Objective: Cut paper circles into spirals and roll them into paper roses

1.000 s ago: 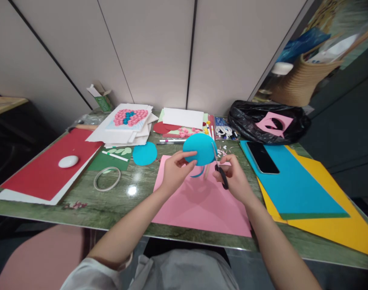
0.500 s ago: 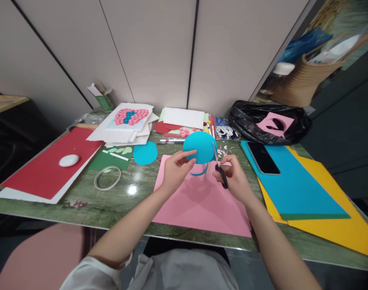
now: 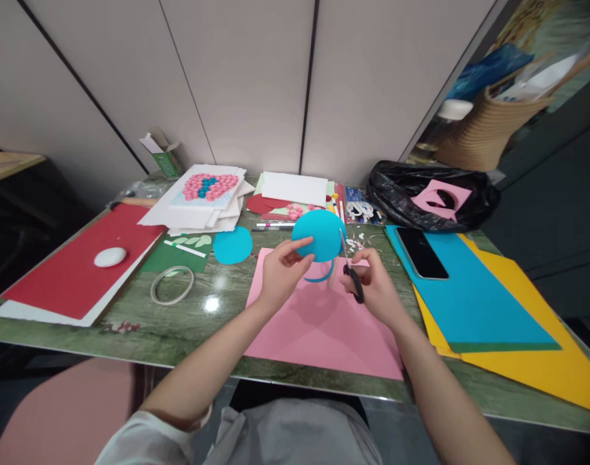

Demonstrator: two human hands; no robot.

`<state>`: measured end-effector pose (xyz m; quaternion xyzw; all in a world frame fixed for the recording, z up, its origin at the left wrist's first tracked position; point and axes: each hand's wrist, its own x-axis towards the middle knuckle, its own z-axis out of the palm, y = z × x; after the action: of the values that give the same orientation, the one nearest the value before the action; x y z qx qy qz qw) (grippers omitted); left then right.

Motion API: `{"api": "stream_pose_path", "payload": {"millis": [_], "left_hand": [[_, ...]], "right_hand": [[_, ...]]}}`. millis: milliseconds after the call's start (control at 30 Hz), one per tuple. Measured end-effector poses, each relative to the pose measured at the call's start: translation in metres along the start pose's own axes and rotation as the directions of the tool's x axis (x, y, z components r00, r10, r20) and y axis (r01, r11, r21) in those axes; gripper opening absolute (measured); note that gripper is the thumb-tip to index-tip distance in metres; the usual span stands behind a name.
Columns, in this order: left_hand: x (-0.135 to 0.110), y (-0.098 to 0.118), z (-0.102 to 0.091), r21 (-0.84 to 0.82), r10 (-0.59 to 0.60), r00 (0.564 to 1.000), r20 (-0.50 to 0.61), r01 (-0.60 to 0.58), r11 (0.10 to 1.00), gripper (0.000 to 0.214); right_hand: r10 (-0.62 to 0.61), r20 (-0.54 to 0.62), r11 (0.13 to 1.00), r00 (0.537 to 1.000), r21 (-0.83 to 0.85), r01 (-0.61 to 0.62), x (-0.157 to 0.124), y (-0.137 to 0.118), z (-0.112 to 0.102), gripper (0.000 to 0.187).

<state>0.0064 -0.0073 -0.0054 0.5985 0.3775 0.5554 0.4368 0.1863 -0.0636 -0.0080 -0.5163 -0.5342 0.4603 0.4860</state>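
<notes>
Between thumb and fingers, my left hand (image 3: 288, 270) pinches the lower left edge of a round blue paper piece (image 3: 320, 234), raised above the table. My right hand (image 3: 375, 284) grips black-handled scissors (image 3: 354, 283), their blades at the paper's right edge. A thin blue paper strip (image 3: 319, 279) curls below the round piece. Beneath both hands lies a pink paper sheet (image 3: 324, 342). Another round blue paper piece (image 3: 232, 245) rests on the table to the left.
Left are a tape roll (image 3: 172, 285), a red sheet (image 3: 86, 258) with a white oval object (image 3: 110, 257), and a heart picture (image 3: 210, 187) on stacked white sheets. Right are a phone (image 3: 423, 253) on blue paper (image 3: 488, 303), yellow paper (image 3: 541, 361) and a black plastic bag (image 3: 392, 194).
The blue paper piece and the scissors have shifted very slightly left. Both hands keep the same hold.
</notes>
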Motion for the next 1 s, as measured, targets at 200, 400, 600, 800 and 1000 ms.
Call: {"api": "stream_pose_path", "payload": {"millis": [200,400,600,800,1000], "left_hand": [[-0.0006,-0.0017,0.0000,-0.008,-0.018,0.998,0.061,0.019,1.000,0.027],[-0.0011,-0.0019,0.0003,-0.001,-0.010,0.997,0.082,0.010,1.000,0.027],[-0.0012,-0.0019,0.0007,-0.014,-0.017,0.997,0.076,0.018,1.000,0.027],[-0.0018,-0.0025,-0.0001,-0.005,-0.035,0.997,0.075,0.036,0.999,0.019],[-0.0015,-0.0028,-0.0005,-0.030,-0.038,0.996,0.075,0.041,0.999,0.019]], "right_hand": [[-0.006,-0.020,1.000,1.000,-0.004,0.006,0.0005,-0.0006,0.0005,0.038],[-0.018,-0.039,0.998,0.999,-0.055,0.016,0.0010,0.0026,0.0006,0.036],[-0.013,-0.041,1.000,0.999,-0.022,0.012,0.0004,0.0023,0.0002,0.039],[-0.018,-0.033,1.000,0.999,-0.020,0.017,0.0015,0.0001,0.0018,0.036],[-0.022,-0.029,1.000,0.999,-0.002,0.022,0.0007,0.0010,0.0003,0.038]]}}
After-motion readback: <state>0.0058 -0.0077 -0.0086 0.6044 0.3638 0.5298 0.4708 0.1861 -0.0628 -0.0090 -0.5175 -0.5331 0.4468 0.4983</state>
